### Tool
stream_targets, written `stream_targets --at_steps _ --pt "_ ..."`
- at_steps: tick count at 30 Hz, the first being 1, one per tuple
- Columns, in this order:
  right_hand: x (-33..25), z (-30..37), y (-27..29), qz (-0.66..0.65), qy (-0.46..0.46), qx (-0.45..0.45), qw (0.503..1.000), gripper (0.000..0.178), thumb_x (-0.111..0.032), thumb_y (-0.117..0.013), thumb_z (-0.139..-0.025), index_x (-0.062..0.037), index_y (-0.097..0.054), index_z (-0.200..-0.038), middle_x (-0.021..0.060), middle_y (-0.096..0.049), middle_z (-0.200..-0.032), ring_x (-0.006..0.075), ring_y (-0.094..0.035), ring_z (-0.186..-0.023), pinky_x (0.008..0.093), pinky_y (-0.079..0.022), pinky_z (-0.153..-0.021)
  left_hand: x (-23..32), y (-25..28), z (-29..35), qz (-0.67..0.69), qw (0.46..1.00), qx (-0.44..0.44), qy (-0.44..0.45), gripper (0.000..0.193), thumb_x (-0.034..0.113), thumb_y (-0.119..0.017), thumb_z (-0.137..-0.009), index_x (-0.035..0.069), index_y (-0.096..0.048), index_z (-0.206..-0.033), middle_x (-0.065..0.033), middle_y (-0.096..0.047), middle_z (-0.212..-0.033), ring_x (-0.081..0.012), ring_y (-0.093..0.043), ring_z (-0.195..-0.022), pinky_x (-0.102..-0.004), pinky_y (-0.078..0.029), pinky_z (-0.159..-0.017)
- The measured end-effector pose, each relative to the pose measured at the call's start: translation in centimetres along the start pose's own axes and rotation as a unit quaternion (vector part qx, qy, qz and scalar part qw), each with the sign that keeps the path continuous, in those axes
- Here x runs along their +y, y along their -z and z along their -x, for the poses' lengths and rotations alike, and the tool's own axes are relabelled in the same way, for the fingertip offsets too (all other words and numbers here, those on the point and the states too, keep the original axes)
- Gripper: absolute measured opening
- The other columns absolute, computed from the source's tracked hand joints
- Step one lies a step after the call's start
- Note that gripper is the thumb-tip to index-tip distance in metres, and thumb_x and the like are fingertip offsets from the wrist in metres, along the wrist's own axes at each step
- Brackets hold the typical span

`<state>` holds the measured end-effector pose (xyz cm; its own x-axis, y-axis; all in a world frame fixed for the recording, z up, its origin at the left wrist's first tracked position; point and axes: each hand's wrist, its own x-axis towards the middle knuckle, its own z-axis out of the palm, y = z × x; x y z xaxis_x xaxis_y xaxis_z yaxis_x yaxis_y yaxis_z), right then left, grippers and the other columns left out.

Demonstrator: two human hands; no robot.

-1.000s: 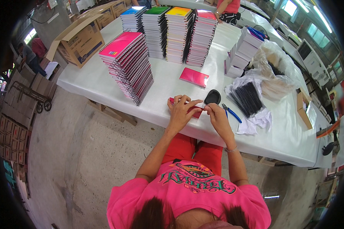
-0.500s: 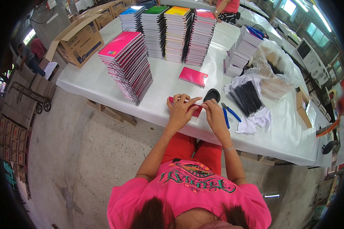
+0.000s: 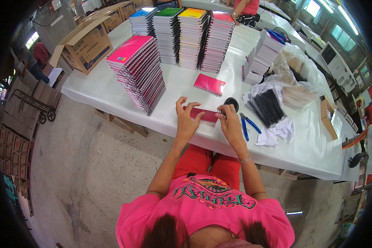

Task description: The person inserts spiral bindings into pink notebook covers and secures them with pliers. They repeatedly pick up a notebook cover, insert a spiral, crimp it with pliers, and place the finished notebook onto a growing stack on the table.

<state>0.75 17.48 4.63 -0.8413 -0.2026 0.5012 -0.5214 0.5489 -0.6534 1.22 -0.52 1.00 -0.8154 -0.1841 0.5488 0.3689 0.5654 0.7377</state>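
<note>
A small dark pink notebook (image 3: 206, 115) lies at the table's near edge, its long side running left to right between my hands. My left hand (image 3: 187, 124) is at its left end, fingers apart and curved, the thumb by the near edge. At the other end my right hand (image 3: 232, 126) pinches the notebook's corner between thumb and fingers; the exact contact is hidden. A round black object (image 3: 232, 102) sits just behind my right fingers. Blue-handled cutting pliers (image 3: 249, 123) lie right of that hand. Farther back rests another pink notebook (image 3: 210, 84).
A tall stack of pink spiral notebooks (image 3: 138, 76) stands left, with blue, green, yellow and red-topped stacks (image 3: 192, 39) behind. Black coils (image 3: 266, 108) lie on white paper at right, beside a plastic bag (image 3: 297, 78) and paper blocks (image 3: 262, 53). An open carton (image 3: 87, 47) stands far left.
My left hand has lifted off the notebook's cover and shifted slightly left, fingers spreading, so more of the notebook shows. My right hand stays at the right end, its fingers slightly raised.
</note>
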Motion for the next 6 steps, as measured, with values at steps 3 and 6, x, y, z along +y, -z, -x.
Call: stream_targets --at_steps 3,6 --pt "0.16 -0.16 -0.06 0.027 0.006 -0.011 1.0 0.01 -0.009 -0.057 -0.094 -0.0001 -0.061 -0.097 0.0163 -0.057 -0.094 0.0373 -0.055 -0.086 0.0466 -0.042 -0.075 -0.52 -0.04 -0.06 0.042 0.997 -0.046 0.04 0.042 0.015 -0.08 -0.076 0.011 -0.064 -0.115 -0.0143 -0.039 -0.128 -0.0337 -0.042 -0.122 -0.046 -0.037 -0.104" --pt "0.88 -0.08 0.01 0.088 0.031 -0.051 0.994 0.02 -0.009 -0.06 -0.092 -0.0036 -0.056 -0.112 0.018 -0.056 -0.098 0.0354 -0.055 -0.091 0.0465 -0.042 -0.079 -0.73 -0.21 0.22 0.048 0.995 -0.068 0.051 0.055 0.018 -0.081 -0.075 0.01 -0.057 -0.124 -0.0105 -0.04 -0.128 -0.0332 -0.042 -0.125 -0.0461 -0.036 -0.105"
